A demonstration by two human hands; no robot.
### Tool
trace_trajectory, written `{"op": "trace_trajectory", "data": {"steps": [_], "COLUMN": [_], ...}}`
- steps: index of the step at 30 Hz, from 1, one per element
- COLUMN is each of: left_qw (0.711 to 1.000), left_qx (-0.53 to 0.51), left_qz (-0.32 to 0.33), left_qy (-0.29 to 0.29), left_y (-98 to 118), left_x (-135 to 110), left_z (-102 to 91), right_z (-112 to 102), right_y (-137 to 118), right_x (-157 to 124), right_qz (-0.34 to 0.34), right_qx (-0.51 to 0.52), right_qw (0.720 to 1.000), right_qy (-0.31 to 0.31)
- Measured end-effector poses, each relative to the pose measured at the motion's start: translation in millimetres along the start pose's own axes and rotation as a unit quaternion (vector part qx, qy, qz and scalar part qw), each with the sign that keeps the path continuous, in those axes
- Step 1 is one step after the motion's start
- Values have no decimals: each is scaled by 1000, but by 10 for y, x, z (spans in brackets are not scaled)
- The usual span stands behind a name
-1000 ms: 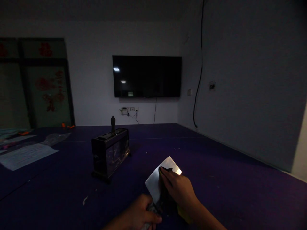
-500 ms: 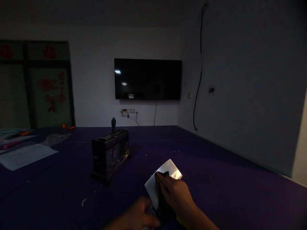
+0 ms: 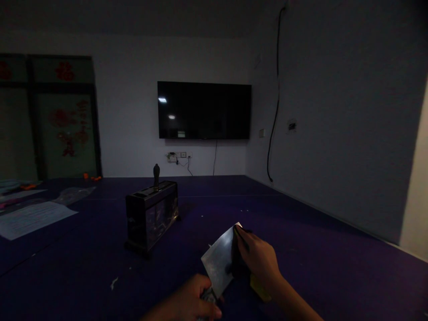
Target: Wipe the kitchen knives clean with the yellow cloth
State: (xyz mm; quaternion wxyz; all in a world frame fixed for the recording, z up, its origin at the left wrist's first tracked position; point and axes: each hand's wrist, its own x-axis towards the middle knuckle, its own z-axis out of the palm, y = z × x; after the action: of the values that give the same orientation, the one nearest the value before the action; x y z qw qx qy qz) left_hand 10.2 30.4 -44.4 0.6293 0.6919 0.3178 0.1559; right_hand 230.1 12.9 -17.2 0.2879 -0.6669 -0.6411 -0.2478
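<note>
Low in the middle of the head view, my left hand (image 3: pixel 195 299) is closed around the handle end of a cleaver (image 3: pixel 216 261). Its broad, shiny rectangular blade tilts up and to the right. My right hand (image 3: pixel 259 255) presses a dark cloth (image 3: pixel 238 256) against the right side of the blade, with the fingertips near the upper corner. A yellow piece (image 3: pixel 260 289) shows under the right wrist; it may be part of the cloth. Most of the cleaver's handle is hidden by the left hand.
Left of the hands stands a dark knife block (image 3: pixel 152 216) with one black handle (image 3: pixel 156 176) sticking up. Printed paper (image 3: pixel 36 218) and clear plastic (image 3: pixel 75 195) lie at far left on the purple tabletop (image 3: pixel 321 267). A white scrap (image 3: pixel 114 283) lies nearer. A wall borders the right side.
My right hand has slid the cloth up and to the right across the blade, uncovering more of its face. The left hand keeps its grip. The view has shifted slightly.
</note>
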Motion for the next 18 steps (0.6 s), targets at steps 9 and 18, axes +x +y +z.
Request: {"op": "trace_trajectory", "data": {"steps": [9, 18], "left_qw": [1000, 998], "left_qx": [13, 57], "left_qz": [23, 21], "left_qy": [-6, -3], "left_y": [-33, -63], "left_x": [17, 15], "left_z": [-26, -63], "right_z": [14, 4], "right_y": [-146, -151], "right_x": [-60, -64], "right_qz": [-68, -33], "right_qx": [3, 23], "right_qw": [997, 999], "right_qy": [-39, -30]}}
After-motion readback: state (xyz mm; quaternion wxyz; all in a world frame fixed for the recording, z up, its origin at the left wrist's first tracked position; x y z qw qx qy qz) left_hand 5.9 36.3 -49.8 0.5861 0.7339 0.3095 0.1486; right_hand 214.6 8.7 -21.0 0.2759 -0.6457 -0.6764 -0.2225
